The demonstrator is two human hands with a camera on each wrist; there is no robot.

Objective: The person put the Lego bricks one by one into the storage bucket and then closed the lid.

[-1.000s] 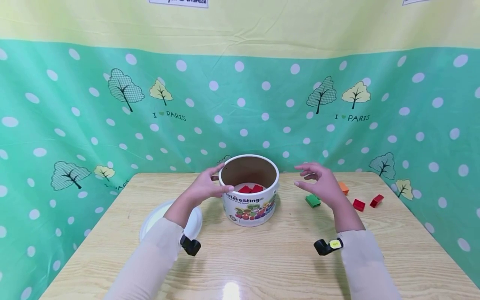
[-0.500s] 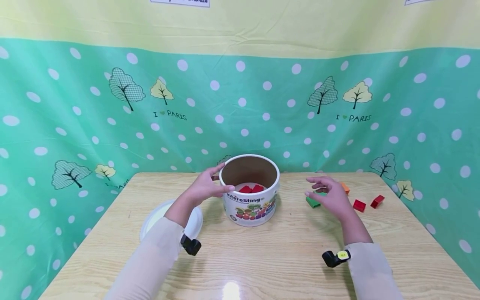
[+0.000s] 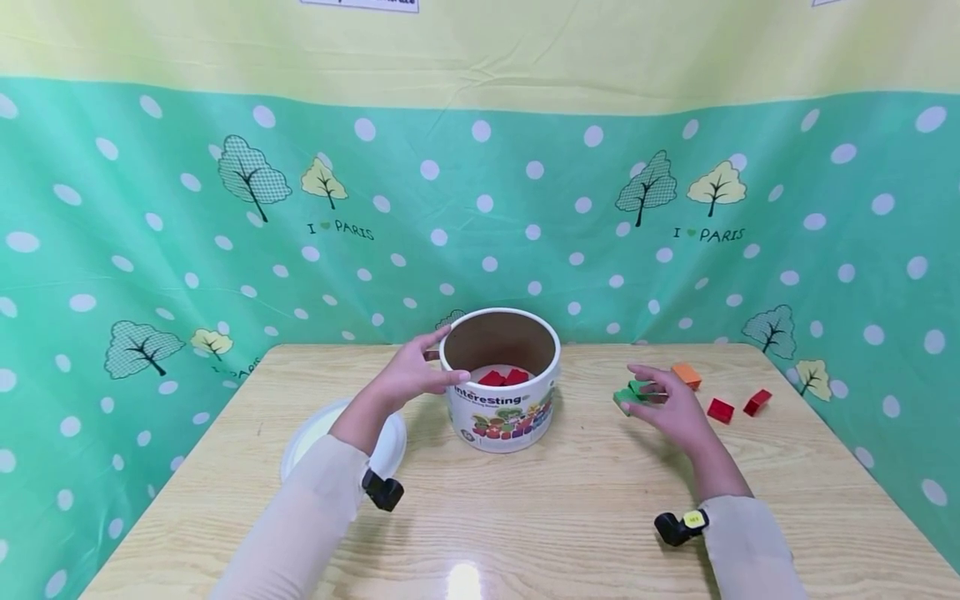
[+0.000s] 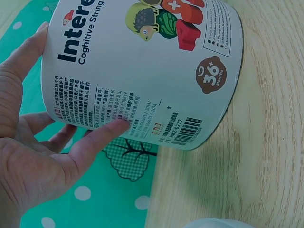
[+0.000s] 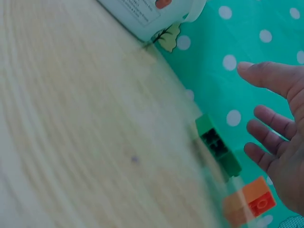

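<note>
Head view alone shows us red blocks [image 3: 492, 378] inside the bucket [image 3: 501, 422]; spread left hand [image 3: 411, 374] touches it, empty right hand [image 3: 678, 412] gapes.

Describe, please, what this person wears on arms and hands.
The left hand and right hand are bare. Both sleeves are plain, pale beige. A small black device sits on each; the right one bears a yellow label.
</note>
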